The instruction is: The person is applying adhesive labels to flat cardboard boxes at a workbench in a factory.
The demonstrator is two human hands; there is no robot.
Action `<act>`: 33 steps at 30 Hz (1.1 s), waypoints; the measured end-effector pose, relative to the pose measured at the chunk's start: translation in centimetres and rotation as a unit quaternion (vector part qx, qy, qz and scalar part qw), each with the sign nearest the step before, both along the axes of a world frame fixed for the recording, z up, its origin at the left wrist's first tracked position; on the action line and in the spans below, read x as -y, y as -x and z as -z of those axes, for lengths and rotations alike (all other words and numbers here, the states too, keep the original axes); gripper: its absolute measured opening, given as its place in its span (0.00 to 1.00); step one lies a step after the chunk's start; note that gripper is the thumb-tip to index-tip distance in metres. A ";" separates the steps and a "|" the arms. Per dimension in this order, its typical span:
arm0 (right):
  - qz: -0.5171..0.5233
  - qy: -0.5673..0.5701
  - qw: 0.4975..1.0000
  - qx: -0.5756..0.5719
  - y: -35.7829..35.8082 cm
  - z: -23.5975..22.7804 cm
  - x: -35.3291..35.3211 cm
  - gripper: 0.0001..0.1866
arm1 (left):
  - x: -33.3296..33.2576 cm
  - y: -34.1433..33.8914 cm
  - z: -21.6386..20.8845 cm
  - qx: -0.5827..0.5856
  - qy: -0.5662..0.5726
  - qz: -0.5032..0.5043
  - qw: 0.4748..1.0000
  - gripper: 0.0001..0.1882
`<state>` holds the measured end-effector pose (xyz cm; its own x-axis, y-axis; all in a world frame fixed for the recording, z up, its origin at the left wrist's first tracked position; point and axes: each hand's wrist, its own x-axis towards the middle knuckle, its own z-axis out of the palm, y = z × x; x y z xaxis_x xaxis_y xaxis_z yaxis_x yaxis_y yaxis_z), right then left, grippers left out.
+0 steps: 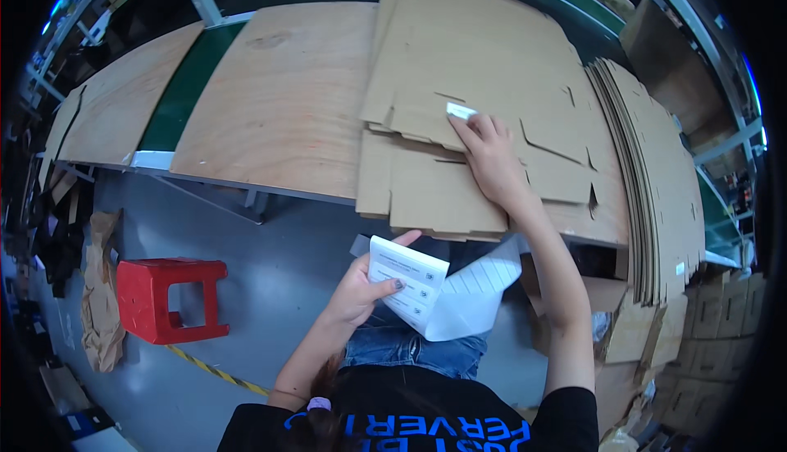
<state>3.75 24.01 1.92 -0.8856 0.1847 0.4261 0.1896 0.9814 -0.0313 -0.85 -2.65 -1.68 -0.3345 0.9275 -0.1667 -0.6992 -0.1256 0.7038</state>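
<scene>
R fingers (467, 135) fwd, L fingers (380, 290) lower

Grey floor (270, 263) carries a red stool (147, 300) at eight o'clock and yellow-black tape (229, 379) at seven; a wooden tabletop (287, 67) lies at eleven, blue light (56, 9) at ten.

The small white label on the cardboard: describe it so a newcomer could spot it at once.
On the wooden tabletop, find the broad stack of flat brown cardboard. Toward its near side, the right hand touches the small white label. It is the only white patch on that stack, and far smaller than the white printed strip in the left hand.
</scene>
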 end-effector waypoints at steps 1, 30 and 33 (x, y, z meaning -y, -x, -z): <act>0.000 0.000 1.000 -0.013 0.5 0.5 -0.1 0.22 | -0.2 0.0 -0.4 0.023 -0.011 -0.025 0.999 0.34; -0.009 -0.074 0.996 0.046 -1.9 -3.4 3.3 0.22 | 3.7 -1.8 1.6 -0.146 0.062 0.149 0.976 0.18; -0.021 -0.064 0.995 0.072 -2.5 -3.0 2.5 0.22 | 3.4 -1.8 0.9 -0.188 0.056 0.199 0.960 0.18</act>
<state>6.29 21.46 4.89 -0.9451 0.0997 0.3113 0.1427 0.9826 0.1186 0.95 -6.08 -2.57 -0.0134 0.9778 -0.2092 -0.3704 0.1895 0.9093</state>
